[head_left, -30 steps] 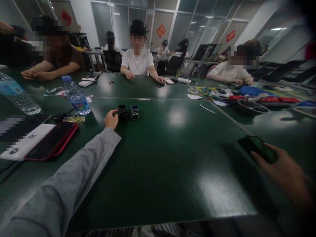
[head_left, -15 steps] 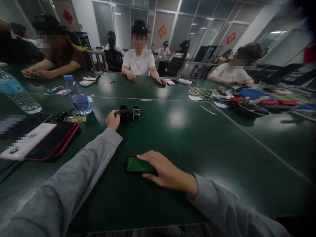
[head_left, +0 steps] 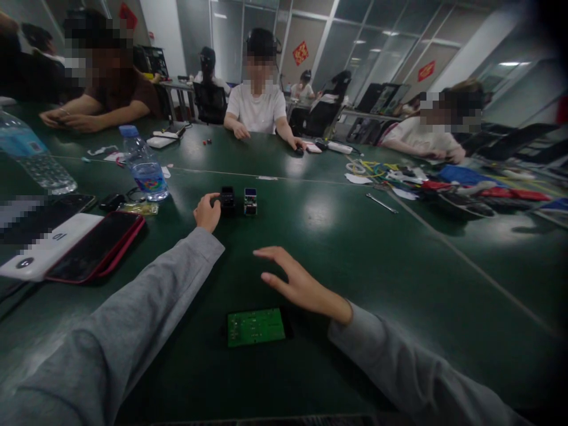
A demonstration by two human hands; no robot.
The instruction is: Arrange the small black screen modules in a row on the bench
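Note:
My left hand (head_left: 207, 213) reaches forward, its thumb and index finger closed on the left side of a small black box (head_left: 228, 200) standing on the table. Just right of that box is a small module (head_left: 251, 201) with a blue top and pale, dark-centred front. My right hand (head_left: 298, 281) hovers over the table, fingers stretched out and thumb apart, holding nothing. Nearer to me than that hand, a green circuit board (head_left: 256, 327) in a black frame lies flat on the table.
On the left are water bottles (head_left: 146, 168), a phone (head_left: 97, 245) with a red case, a white device (head_left: 57, 239) and a small yellowish packet (head_left: 141, 208). A wrench (head_left: 381, 203) lies right of centre, near tangled cables (head_left: 373, 171). Several people sit around the green table (head_left: 421, 307).
My right hand has let go of the circuit board and lifted away, up and to the right. The board lies closer to me. My left hand stays at the black box.

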